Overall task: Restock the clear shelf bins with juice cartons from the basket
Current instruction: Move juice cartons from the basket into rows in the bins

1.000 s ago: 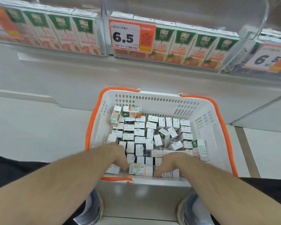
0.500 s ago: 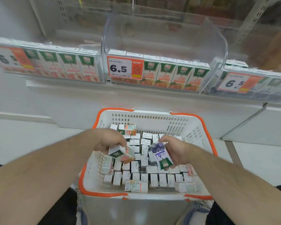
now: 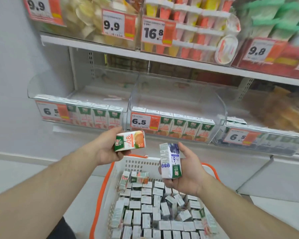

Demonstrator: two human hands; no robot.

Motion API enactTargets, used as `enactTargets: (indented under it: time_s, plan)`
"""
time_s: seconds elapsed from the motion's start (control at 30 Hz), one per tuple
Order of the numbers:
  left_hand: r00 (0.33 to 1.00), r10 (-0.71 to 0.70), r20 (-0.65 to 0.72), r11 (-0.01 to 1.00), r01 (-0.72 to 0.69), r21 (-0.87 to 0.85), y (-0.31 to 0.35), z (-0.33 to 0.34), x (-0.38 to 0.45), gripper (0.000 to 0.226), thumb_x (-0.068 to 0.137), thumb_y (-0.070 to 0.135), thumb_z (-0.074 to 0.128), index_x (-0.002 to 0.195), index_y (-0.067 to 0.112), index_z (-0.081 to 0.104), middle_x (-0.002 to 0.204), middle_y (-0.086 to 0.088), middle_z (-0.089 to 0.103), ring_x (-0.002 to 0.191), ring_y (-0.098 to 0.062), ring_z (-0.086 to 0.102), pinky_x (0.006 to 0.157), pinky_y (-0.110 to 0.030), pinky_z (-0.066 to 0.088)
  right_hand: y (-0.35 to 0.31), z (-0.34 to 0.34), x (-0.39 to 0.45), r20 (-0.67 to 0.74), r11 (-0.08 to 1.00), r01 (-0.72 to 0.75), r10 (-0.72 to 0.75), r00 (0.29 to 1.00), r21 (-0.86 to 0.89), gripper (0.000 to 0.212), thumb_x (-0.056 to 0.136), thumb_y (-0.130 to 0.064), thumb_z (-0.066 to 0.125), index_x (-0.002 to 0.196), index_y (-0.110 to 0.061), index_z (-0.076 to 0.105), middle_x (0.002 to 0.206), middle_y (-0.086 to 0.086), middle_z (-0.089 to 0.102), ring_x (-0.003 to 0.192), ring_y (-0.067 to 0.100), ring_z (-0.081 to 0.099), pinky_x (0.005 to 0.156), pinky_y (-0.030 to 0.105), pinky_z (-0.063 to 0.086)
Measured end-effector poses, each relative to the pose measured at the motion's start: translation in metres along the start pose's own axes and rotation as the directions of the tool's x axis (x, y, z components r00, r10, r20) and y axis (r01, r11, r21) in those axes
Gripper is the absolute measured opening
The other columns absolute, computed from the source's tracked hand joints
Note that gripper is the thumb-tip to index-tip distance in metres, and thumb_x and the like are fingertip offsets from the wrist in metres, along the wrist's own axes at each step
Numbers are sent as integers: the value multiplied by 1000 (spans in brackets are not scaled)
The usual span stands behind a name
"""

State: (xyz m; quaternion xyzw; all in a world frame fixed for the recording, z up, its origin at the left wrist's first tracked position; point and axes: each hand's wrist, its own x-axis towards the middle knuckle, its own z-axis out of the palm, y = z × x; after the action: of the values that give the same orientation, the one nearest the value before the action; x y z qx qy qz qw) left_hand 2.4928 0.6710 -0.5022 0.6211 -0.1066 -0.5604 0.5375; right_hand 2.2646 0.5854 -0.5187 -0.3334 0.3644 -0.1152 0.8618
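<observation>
My left hand (image 3: 109, 149) grips an orange juice carton (image 3: 130, 140) lying on its side, fingers wrapped behind it, thumb on top. My right hand (image 3: 188, 171) grips a blue juice carton (image 3: 170, 161) upside down, fingers curled round its right side. Both cartons are held above the far rim of the basket (image 3: 136, 163), which is packed with more cartons. Beyond the basket, the middle clear bin (image 3: 178, 100) holds one front row of orange cartons behind a 6.5 price tag (image 3: 142, 121).

Retail shop aisle: stocked shelves (image 3: 162, 60) with price tags (image 3: 139, 121), clear bins (image 3: 177, 102), a shopping basket (image 3: 109, 185).
</observation>
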Motion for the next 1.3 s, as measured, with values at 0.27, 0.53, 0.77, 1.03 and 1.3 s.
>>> enactTargets:
  time_s: [0.27,0.53,0.77,1.03,1.3]
  plan:
    - [996,-39,84,996,46,-79,3,1,-9,23,84,37,61,77,15,66,68,-5,65,54,-17,56,48,-20,28,1,19,-3,66,994,84,-88,994,70,43,51,-23,62,89,-1,62,76,17,58,46,24,47,50,25,35]
    - [993,-60,101,998,61,-9,-2,1,-12,22,83,35,69,81,14,62,72,-6,67,57,-16,56,44,-17,31,-3,28,-8,2,971,127,-129,992,-201,21,73,-5,63,94,-3,61,75,12,63,50,21,52,51,28,39]
    - [967,254,18,907,-245,342,-2,13,-9,23,82,33,76,83,14,62,63,2,68,50,-6,61,49,-18,39,-43,15,-39,-8,326,265,-644,765,-907,71,69,1,84,122,-28,48,93,-2,69,62,-2,61,54,17,49]
    - [952,302,-50,936,-286,205,0,50,0,18,87,26,66,86,8,62,61,-6,63,54,-16,61,62,-29,51,-51,-13,-51,66,186,286,-724,687,-940,74,71,-13,87,121,-45,43,100,-17,63,99,-3,54,72,8,39]
    - [941,272,202,938,-306,164,5,112,8,25,77,-12,56,75,12,62,85,-7,68,63,-17,56,54,-26,44,-68,-35,-64,101,195,349,-732,674,-916,53,83,-3,75,120,-35,55,109,-18,56,89,-3,57,74,9,46]
